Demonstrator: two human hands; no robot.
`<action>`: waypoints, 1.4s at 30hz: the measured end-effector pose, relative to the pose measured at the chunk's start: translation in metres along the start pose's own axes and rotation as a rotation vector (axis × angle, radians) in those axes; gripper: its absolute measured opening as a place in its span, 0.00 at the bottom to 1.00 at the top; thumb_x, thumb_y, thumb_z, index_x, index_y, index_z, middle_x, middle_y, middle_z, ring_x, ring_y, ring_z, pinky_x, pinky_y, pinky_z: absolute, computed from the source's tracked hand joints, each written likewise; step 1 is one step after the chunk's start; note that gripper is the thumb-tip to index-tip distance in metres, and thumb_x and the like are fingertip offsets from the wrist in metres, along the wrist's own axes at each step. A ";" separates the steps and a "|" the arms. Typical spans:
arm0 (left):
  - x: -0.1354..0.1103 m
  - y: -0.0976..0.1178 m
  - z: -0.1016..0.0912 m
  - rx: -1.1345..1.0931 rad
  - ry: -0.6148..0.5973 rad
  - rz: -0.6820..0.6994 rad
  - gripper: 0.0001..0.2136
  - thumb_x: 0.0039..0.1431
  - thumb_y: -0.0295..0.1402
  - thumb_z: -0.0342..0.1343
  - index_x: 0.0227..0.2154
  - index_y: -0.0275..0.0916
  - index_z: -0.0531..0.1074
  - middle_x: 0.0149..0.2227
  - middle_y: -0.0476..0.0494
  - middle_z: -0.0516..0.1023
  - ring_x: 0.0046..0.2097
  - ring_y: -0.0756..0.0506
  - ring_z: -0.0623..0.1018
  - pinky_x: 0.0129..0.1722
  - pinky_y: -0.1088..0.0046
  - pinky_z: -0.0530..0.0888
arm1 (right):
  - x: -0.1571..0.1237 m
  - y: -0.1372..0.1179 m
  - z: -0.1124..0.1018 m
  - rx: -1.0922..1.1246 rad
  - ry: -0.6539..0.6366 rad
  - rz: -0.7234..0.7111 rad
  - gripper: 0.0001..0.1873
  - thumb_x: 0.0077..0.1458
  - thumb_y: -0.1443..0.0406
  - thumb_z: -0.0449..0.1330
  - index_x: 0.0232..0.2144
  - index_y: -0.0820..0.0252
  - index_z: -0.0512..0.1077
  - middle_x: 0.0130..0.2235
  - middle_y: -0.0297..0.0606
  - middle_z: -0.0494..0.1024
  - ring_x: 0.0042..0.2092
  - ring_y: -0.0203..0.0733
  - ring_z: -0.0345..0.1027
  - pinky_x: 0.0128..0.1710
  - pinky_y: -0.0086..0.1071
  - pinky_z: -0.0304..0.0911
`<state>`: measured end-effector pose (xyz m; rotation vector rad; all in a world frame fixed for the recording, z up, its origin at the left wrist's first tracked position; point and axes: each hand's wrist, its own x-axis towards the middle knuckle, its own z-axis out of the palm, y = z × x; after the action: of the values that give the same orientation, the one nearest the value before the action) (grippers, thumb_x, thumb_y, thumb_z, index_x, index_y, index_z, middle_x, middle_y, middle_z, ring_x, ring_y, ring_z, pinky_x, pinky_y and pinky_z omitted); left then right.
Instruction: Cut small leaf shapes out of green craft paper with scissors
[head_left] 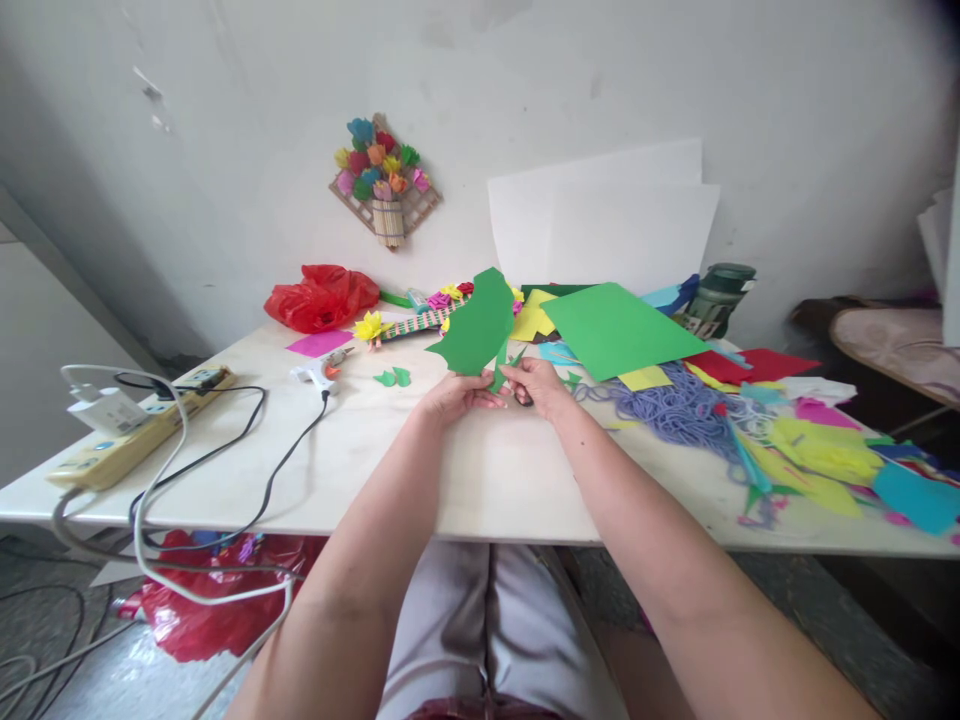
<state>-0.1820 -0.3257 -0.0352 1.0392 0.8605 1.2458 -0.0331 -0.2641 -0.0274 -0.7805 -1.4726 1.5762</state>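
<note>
My left hand (pixel 456 395) is closed on the lower edge of a green paper piece (pixel 474 325) with a wavy cut edge, held upright above the white table (pixel 495 475). My right hand (pixel 536 385) is closed round dark-handled scissors (pixel 504 372), whose blades meet the paper's lower right corner. Two small green cut leaves (pixel 394 377) lie on the table just left of my left hand. A large green paper sheet (pixel 619 328) lies behind my right hand.
A glue gun (pixel 322 372) with a black cord, a power strip (pixel 135 425), a red plastic bag (pixel 321 297) and paper flowers (pixel 420 310) lie at the left and back. Purple yarn (pixel 686 410) and coloured paper scraps (pixel 825 450) crowd the right. White sheets (pixel 607 215) lean on the wall.
</note>
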 end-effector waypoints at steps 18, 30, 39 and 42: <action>0.001 -0.001 -0.002 0.141 0.006 0.031 0.12 0.45 0.34 0.62 0.28 0.30 0.68 0.24 0.41 0.76 0.24 0.49 0.76 0.23 0.78 0.72 | 0.006 0.004 -0.009 0.129 -0.158 -0.075 0.19 0.37 0.53 0.65 0.19 0.63 0.65 0.19 0.32 0.70 0.15 0.28 0.56 0.12 0.24 0.55; 0.001 -0.001 0.000 0.153 0.002 0.033 0.14 0.43 0.35 0.63 0.27 0.30 0.68 0.24 0.41 0.76 0.23 0.50 0.76 0.22 0.80 0.71 | 0.003 -0.001 -0.008 0.118 -0.096 -0.114 0.19 0.35 0.55 0.66 0.22 0.61 0.63 0.18 0.28 0.69 0.16 0.27 0.56 0.12 0.23 0.53; 0.000 0.002 0.003 0.287 0.058 0.072 0.17 0.43 0.39 0.62 0.30 0.30 0.68 0.27 0.40 0.77 0.25 0.48 0.76 0.26 0.76 0.72 | 0.007 0.004 -0.009 0.063 -0.009 -0.029 0.19 0.34 0.53 0.66 0.18 0.62 0.65 0.18 0.32 0.69 0.15 0.27 0.54 0.11 0.23 0.51; 0.000 0.000 0.003 0.285 0.055 0.064 0.16 0.43 0.39 0.62 0.29 0.31 0.67 0.27 0.39 0.77 0.25 0.48 0.77 0.26 0.74 0.72 | 0.007 0.004 -0.009 0.059 0.018 -0.061 0.18 0.34 0.56 0.66 0.15 0.61 0.63 0.16 0.31 0.68 0.15 0.26 0.53 0.11 0.23 0.49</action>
<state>-0.1792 -0.3259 -0.0343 1.2718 1.0760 1.2331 -0.0291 -0.2530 -0.0323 -0.7078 -1.4180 1.5555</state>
